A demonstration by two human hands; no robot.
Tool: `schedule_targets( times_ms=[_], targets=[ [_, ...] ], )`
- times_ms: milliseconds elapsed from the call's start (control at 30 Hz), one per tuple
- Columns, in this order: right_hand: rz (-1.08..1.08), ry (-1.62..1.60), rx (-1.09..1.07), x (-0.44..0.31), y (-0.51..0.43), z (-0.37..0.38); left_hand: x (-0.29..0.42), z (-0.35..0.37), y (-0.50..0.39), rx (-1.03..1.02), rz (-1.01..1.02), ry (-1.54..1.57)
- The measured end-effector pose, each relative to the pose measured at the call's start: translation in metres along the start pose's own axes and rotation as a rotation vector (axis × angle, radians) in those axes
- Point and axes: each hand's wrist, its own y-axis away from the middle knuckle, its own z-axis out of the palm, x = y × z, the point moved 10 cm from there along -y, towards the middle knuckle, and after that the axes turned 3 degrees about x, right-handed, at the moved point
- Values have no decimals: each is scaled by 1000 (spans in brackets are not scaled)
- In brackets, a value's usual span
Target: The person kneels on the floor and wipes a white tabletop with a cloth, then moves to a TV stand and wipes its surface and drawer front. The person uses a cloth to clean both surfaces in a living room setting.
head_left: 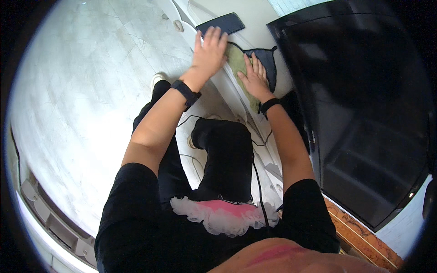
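A green cloth point(237, 61) with a dark edging lies on the white top of a low cabinet point(285, 73). Its far corner is turned over to show a dark grey side point(269, 65). My right hand point(256, 78) rests flat on the cloth, fingers spread, a black band at the wrist. Slightly blurred, my left hand point(209, 56) hovers around the cabinet's front edge, palm down with fingers apart. Its fingertips overlap the near edge of a dark smartphone point(227, 24) in the picture; whether they touch it cannot be told. A black watch strap point(186, 91) circles my left wrist.
A large black television point(362, 112) stands along the right. Black cables point(258, 181) hang by the cabinet front and my knee. Pale flooring point(78, 88) spreads to the left. Beige furniture point(58, 225) curves along the lower left; an orange patterned panel point(363, 232) runs at lower right.
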Motion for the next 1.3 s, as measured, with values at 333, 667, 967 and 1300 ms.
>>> schedule_targets(
  times_ms=[333,667,967,1300],
  targets=[
    [-367,15,-182,-82,1,-18,-64,4,-12,-138,-242,32],
    [194,-86,169,42,-60,-51,-68,-6,-11,-218,-294,71],
    [205,79,26,14,-29,-21,-92,21,-18,-258,-578,811],
    [520,1,120,63,-96,-58,-90,33,-5,-337,-1011,1524]
  ],
)
